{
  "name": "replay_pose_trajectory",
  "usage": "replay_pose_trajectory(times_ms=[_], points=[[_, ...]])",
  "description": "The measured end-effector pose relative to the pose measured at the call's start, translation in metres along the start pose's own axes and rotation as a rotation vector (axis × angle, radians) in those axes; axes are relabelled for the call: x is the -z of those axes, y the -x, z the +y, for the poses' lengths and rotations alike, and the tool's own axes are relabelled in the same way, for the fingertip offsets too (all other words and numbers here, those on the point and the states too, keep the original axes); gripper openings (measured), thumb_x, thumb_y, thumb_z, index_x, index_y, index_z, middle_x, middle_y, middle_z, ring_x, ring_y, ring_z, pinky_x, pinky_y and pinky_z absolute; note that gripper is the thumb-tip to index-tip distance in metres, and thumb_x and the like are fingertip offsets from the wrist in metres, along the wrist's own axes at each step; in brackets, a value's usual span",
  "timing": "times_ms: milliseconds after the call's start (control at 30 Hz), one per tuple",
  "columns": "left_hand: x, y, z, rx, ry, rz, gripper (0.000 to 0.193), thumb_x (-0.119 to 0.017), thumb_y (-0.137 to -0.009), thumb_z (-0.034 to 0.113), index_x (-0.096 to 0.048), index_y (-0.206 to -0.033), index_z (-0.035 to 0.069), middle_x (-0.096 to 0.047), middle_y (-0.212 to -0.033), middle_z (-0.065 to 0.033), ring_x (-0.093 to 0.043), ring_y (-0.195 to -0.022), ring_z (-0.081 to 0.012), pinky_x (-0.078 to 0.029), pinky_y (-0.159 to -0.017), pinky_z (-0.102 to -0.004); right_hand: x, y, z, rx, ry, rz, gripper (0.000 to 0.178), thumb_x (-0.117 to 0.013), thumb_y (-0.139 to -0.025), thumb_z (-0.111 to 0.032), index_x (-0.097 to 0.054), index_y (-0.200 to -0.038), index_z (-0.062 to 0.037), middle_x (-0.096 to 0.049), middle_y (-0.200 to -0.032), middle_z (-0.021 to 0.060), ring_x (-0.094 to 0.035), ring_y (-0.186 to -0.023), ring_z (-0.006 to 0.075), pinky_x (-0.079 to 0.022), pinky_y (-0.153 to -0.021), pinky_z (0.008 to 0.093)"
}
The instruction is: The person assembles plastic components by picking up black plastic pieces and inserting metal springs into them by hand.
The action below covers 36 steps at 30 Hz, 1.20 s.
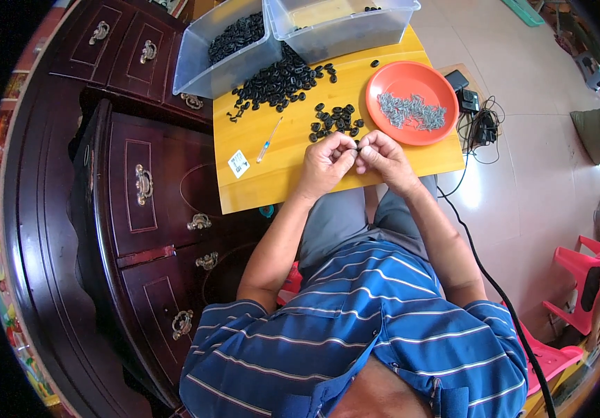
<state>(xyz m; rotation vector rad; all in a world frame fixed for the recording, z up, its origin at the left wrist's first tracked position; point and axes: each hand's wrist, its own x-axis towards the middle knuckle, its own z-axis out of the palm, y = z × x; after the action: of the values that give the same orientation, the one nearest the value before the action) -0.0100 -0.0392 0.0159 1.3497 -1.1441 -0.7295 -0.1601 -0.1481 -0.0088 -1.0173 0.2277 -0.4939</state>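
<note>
Close together over the near edge of the yellow table (pixel 300 184), my left hand (pixel 329 164) and my right hand (pixel 387 161) meet fingertip to fingertip. Both are pinched closed on one small black oval part (pixel 357 144), mostly covered by the fingers. Just beyond the hands lies a small group of similar black oval parts (pixel 338 117). An orange-red round plate (pixel 411 72) sits beyond my right hand, with many thin grey metal pieces (pixel 411 111) heaped in it; they are too small to name surely.
A larger heap of black parts (pixel 282 80) spills before two clear plastic bins (pixel 206 80) at the back. A slim blue-and-white pointed tool (pixel 267 143) and a white label (pixel 238 164) lie at left. Dark wooden drawers (pixel 140 181) flank the table; black cables (pixel 485 129) lie right.
</note>
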Motion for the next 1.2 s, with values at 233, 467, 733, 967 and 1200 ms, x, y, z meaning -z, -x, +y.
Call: replay_pose_trajectory(times_ms=[233,467,733,967,1200], points=[[0.005,-0.007,0.012,-0.082,-0.221,-0.066,0.007,-0.063,-0.092,-0.001,-0.063,-0.097,0.002,-0.065,-0.081,0.001,-0.058,-0.07,-0.0035,-0.048,-0.063,-0.0205,0.009,-0.001,0.001,-0.082,-0.083,0.024,0.012,-0.063,-0.099,-0.017,-0.057,-0.103,-0.0083,-0.064,-0.09,0.0017,-0.065,-0.081,0.0104,-0.053,-0.075,0.0236],[0.008,-0.004,0.005,-0.057,-0.229,-0.069,0.01,-0.066,-0.092,0.002,-0.063,-0.102,0.002,-0.063,-0.082,0.0018,-0.056,-0.069,-0.0031,-0.047,-0.062,-0.02,0.006,-0.003,0.002,-0.029,-0.171,0.068,0.011,-0.063,-0.098,-0.013,-0.059,-0.106,-0.0071,-0.063,-0.096,0.0006,-0.064,-0.083,0.0108,-0.054,-0.078,0.0252],[0.008,0.007,0.001,0.163,0.134,-0.011,0.016,-0.064,-0.095,0.005,-0.061,-0.11,0.004,-0.061,-0.088,0.0034,-0.055,-0.072,-0.0025,-0.048,-0.064,-0.0184,-0.001,-0.002,0.007,-0.009,-0.116,0.152,0.015,-0.063,-0.097,-0.008,-0.061,-0.112,-0.0045,-0.063,-0.095,0.0007,-0.064,-0.084,0.009,-0.054,-0.077,0.0236],[0.014,0.011,-0.002,0.165,0.227,-0.006,0.021,-0.064,-0.094,0.003,-0.061,-0.114,0.002,-0.061,-0.092,0.0017,-0.058,-0.077,-0.0037,-0.051,-0.069,-0.0196,-0.006,-0.003,0.01,0.006,0.024,0.148,0.011,-0.061,-0.098,-0.007,-0.059,-0.108,-0.0041,-0.064,-0.096,0.0016,-0.065,-0.085,0.0106,-0.054,-0.078,0.0251],[0.019,0.017,-0.004,0.172,0.208,-0.003,0.026,-0.062,-0.092,-0.003,-0.061,-0.117,0.002,-0.061,-0.093,0.0025,-0.058,-0.078,-0.003,-0.05,-0.07,-0.0186,-0.008,-0.004,0.012,-0.007,0.06,0.162,0.011,-0.061,-0.097,-0.007,-0.059,-0.107,-0.0034,-0.064,-0.092,0.002,-0.065,-0.083,0.0107,-0.054,-0.077,0.0248]])
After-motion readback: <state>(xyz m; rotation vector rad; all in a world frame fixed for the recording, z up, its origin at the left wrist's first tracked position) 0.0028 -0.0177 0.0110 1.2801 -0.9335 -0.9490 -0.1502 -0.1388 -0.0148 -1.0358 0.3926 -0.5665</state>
